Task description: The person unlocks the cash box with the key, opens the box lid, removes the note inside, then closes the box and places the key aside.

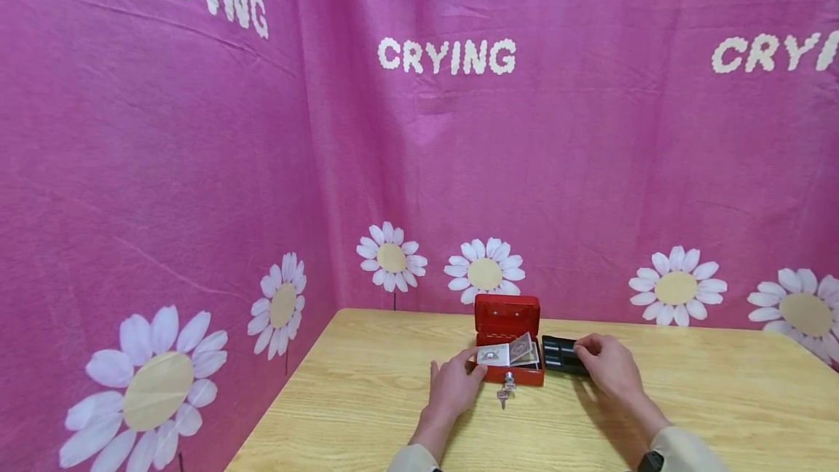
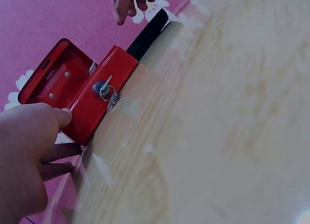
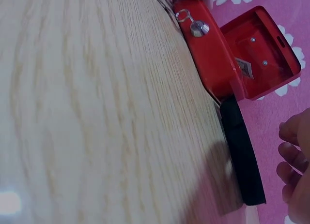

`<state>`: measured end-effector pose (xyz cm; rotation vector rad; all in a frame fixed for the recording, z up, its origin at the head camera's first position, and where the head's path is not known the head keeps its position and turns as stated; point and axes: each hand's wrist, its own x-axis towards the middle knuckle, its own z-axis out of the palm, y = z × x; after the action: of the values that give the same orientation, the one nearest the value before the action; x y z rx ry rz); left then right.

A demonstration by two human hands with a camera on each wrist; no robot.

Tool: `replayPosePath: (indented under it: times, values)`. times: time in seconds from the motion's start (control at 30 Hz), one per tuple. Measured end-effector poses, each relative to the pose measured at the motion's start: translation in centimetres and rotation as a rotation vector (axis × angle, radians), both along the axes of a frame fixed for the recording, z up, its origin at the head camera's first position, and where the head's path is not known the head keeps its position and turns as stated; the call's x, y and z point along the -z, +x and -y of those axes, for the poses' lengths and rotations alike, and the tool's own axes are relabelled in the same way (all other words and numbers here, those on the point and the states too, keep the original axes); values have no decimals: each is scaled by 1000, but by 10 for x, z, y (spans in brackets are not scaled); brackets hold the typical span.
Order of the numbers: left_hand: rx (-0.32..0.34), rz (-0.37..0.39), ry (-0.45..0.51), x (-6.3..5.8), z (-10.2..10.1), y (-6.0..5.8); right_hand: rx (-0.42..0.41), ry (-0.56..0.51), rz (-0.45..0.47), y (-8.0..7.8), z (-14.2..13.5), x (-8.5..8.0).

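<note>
The left hand [image 1: 455,382] holds the red box [image 2: 116,67], and the right hand [image 1: 612,366] hovers above the black tray [image 1: 560,357], its grip unclear.

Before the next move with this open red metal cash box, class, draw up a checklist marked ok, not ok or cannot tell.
1. Lid of the red metal cash box open: ok.
2. Left hand touching the box's left end: ok.
3. Black plastic compartment tray outside the box: ok, at its right.
4. Printed paper notes lying flat: not ok, one sticks up.
5. Right hand touching the tray: not ok, a gap shows.
6. Tray empty throughout: cannot tell, right hand covers part.
</note>
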<state>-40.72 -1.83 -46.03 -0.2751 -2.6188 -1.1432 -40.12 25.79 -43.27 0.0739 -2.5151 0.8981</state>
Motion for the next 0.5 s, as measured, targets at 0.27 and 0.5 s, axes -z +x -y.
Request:
replayPosePath:
  times: [0.27, 0.5]
  values:
    - [-3, -7, -14, 0, -1, -1, 2, -61, 22, 4, 10, -2]
    - [-11, -9, -16, 0, 0, 0, -21, -102, 44, 8, 21, -4]
